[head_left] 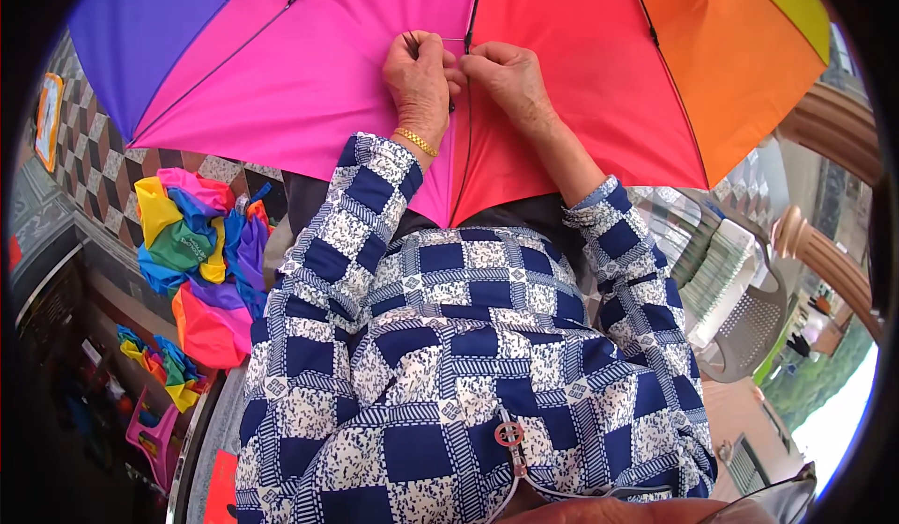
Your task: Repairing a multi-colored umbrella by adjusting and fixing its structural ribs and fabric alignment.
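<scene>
A multicoloured umbrella (562, 74) lies spread over my lap with its thin black ribs (468, 140) showing. Pink and red panels meet at the middle rib, where both hands work. My left hand (419, 79) is closed over the pink panel, just left of that rib. A slim dark thing pokes out by its fingers; its kind is hidden. From these fingers a fine pale thread (454, 39) runs toward the rib. My right hand (508, 76) is closed too, thumb and finger pinching at the rib beside the red panel.
Crumpled rainbow umbrella cloth (192, 234) lies in a heap on the left, with a smaller bundle (164, 365) below. A pink plastic stool (154, 440) stands lower left. To the right, a grey plastic chair (749, 323) bears a stack of thin rods (716, 266) beside a brown railing (824, 252).
</scene>
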The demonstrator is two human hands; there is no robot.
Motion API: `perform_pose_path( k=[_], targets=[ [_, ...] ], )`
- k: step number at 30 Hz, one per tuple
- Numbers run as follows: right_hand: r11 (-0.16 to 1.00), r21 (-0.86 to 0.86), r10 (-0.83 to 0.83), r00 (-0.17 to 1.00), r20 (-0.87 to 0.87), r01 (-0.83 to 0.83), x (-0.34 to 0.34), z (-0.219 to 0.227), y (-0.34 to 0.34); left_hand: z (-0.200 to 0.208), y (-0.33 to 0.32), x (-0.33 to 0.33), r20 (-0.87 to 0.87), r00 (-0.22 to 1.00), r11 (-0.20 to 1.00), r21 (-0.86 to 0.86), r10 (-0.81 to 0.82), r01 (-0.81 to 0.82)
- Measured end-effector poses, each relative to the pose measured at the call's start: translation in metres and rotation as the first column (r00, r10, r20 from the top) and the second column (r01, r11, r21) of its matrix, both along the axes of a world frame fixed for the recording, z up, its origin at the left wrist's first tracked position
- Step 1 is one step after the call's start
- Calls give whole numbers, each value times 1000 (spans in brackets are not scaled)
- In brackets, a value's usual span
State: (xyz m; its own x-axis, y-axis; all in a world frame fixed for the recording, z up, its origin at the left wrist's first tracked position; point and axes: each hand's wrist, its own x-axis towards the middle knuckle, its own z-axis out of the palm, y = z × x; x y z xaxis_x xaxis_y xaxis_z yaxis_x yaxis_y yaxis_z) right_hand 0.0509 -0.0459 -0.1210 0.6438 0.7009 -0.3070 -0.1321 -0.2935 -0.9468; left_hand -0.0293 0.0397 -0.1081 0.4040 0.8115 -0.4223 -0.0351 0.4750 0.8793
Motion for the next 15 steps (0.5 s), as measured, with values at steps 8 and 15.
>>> perform_pose_path(
  k=[8, 15],
  targets=[
    [1000, 20, 5, 999, -52, -4, 2, 3, 0, -3, -2, 1, 33, 999, 999, -32, 37, -36],
    [1000, 3, 2, 998, -66, -2, 2, 5, 0, -6, -1, 1, -3, 1000, 1000, 11, -4, 4]
  ],
)
